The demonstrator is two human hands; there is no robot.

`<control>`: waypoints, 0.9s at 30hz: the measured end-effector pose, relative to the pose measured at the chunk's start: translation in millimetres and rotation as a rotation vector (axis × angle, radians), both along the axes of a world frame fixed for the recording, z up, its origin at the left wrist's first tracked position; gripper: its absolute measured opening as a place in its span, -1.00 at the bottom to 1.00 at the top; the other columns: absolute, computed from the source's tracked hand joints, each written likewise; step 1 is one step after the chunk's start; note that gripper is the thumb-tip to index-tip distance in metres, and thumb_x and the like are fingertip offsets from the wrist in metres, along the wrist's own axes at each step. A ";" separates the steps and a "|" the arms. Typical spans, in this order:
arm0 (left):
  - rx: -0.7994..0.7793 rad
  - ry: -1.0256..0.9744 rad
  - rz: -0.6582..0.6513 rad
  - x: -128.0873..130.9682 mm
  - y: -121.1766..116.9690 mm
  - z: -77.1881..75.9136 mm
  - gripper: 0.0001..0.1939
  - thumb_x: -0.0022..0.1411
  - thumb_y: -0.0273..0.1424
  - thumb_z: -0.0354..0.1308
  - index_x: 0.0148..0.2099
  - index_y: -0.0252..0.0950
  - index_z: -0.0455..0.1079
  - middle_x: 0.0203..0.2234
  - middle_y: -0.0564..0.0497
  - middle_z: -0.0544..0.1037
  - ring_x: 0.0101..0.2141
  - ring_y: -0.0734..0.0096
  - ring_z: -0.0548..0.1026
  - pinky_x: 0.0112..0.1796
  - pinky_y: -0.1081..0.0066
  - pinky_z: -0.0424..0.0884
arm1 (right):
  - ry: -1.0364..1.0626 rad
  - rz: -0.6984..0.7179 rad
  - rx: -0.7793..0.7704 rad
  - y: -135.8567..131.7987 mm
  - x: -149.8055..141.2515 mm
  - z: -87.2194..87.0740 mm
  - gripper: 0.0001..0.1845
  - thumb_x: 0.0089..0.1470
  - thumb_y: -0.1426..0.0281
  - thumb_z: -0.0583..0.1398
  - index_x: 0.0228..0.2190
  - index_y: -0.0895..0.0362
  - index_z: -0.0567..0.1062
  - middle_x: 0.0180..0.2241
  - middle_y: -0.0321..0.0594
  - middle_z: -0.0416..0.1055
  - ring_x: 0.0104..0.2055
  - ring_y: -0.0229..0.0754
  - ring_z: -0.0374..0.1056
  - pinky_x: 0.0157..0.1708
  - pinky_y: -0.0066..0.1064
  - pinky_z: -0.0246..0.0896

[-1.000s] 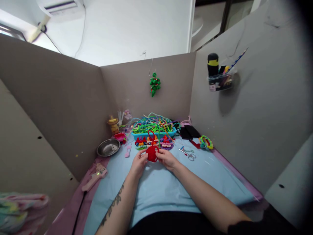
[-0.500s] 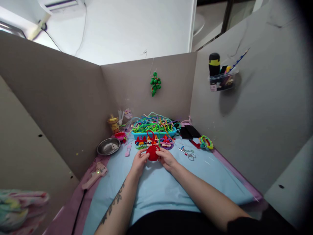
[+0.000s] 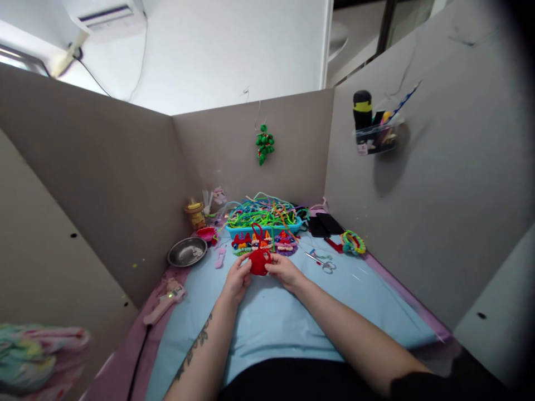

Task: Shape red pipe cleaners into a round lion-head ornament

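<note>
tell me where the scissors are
In the head view, the scissors lie on the blue sheet, right of the right hand, nearer than two black slabs.

Bright light throws a soft shadow below the basket [image 3: 377, 138]; right edge blackens.

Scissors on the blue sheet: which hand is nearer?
Right. The right hand is just left of the scissors, not touching them; the left hand is farther left, on the far side of the red looped piece both hold.
</note>
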State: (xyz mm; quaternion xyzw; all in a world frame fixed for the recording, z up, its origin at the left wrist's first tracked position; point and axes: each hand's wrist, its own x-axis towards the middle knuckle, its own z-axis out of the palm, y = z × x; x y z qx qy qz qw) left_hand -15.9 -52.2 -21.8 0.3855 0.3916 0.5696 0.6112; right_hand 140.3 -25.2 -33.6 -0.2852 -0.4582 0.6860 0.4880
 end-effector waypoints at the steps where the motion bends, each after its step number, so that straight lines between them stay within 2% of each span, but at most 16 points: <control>1: 0.018 0.007 0.025 0.3 -0.1 1.0 -0.44 -0.10 -0.23 0.32 -0.05 -0.28 0.29 -0.76 0.29 0.14 -0.78 0.74 0.02 -0.70 0.61 -0.14 | -0.022 -0.029 0.022 0.5 0.6 0.9 -0.68 -0.34 0.39 0.36 -0.41 0.15 0.48 -0.48 -0.29 0.46 -0.51 -0.30 0.28 -0.50 -0.48 0.07; 2: 0.041 0.020 0.052 0.8 -0.1 1.9 -0.45 -0.11 -0.25 0.33 -0.06 -0.28 0.30 -0.75 0.28 0.19 -0.78 0.74 0.05 -0.70 0.61 -0.10 | -0.034 -0.071 0.050 1.1 1.5 2.0 -0.66 -0.32 0.39 0.34 -0.37 0.13 0.48 -0.45 -0.28 0.46 -0.48 -0.29 0.29 -0.48 -0.47 0.08; 4: 0.095 0.057 0.100 2.2 0.2 2.9 -0.47 -0.13 -0.27 0.34 -0.08 -0.29 0.33 -0.67 0.18 0.37 -0.72 0.68 0.23 -0.66 0.60 0.07 | -0.041 -0.188 0.129 3.3 4.0 4.6 -0.61 -0.29 0.38 0.32 -0.29 0.08 0.46 -0.36 -0.27 0.46 -0.36 -0.23 0.31 -0.39 -0.43 0.15; 6: 0.149 0.102 0.127 4.0 0.8 2.1 -0.51 -0.14 -0.28 0.35 -0.12 -0.31 0.37 -0.49 0.03 0.53 -0.54 0.50 0.43 -0.51 0.53 0.27 | -0.067 -0.288 0.235 6.0 7.4 6.3 -0.65 -0.24 0.35 0.30 -0.29 0.06 0.46 -0.32 -0.25 0.44 -0.27 -0.18 0.31 -0.26 -0.38 0.17; 8: 0.197 0.150 0.136 5.7 1.4 -0.3 -0.56 -0.15 -0.29 0.35 -0.17 -0.33 0.41 -0.36 -0.06 0.56 -0.36 0.33 0.50 -0.34 0.42 0.35 | -0.115 -0.342 0.334 8.4 10.9 6.5 -0.72 -0.18 0.32 0.28 -0.32 0.07 0.47 -0.30 -0.23 0.42 -0.23 -0.16 0.30 -0.20 -0.34 0.17; 11: 0.241 0.215 0.109 7.2 1.9 -5.4 -0.62 -0.13 -0.31 0.34 -0.22 -0.34 0.45 -0.34 -0.08 0.57 -0.31 0.27 0.50 -0.23 0.34 0.36 | -0.227 -0.374 0.428 9.7 14.5 5.6 -0.82 -0.13 0.30 0.25 -0.40 0.09 0.48 -0.31 -0.21 0.39 -0.25 -0.15 0.28 -0.24 -0.36 0.17; 14: 0.285 0.276 0.064 7.1 2.2 -10.2 -0.67 -0.07 -0.31 0.30 -0.21 -0.34 0.47 -0.35 -0.07 0.58 -0.33 0.28 0.49 -0.23 0.34 0.36 | -0.331 -0.386 0.512 7.8 15.3 6.6 -0.88 -0.11 0.32 0.23 -0.49 0.11 0.47 -0.32 -0.21 0.35 -0.24 -0.15 0.27 -0.30 -0.39 0.16; 17: 0.333 0.374 0.066 6.4 2.6 -13.5 -0.71 -0.01 -0.30 0.25 -0.21 -0.33 0.49 -0.35 -0.08 0.57 -0.36 0.29 0.48 -0.26 0.35 0.35 | -0.372 -0.367 0.576 4.5 14.9 9.5 -0.90 -0.09 0.34 0.21 -0.52 0.12 0.45 -0.28 -0.19 0.32 -0.18 -0.15 0.25 -0.27 -0.39 0.15; 23: 0.377 0.516 0.131 7.4 -1.0 -11.9 -0.78 -0.01 -0.35 0.24 -0.26 -0.28 0.53 -0.36 -0.07 0.56 -0.34 0.28 0.45 -0.26 0.38 0.31 | -0.482 -0.299 0.574 3.0 15.9 9.6 -0.89 -0.09 0.35 0.20 -0.56 0.13 0.45 -0.23 -0.17 0.27 -0.10 -0.12 0.23 -0.28 -0.38 0.16; 27: 0.470 0.656 0.162 8.8 -5.3 -8.0 -0.82 0.05 -0.37 0.18 -0.25 -0.23 0.53 -0.39 -0.06 0.53 -0.36 0.29 0.43 -0.27 0.37 0.30 | -0.592 -0.303 0.610 3.8 17.0 7.8 -0.92 -0.08 0.39 0.19 -0.55 0.14 0.45 -0.22 -0.17 0.25 -0.11 -0.13 0.22 -0.27 -0.36 0.15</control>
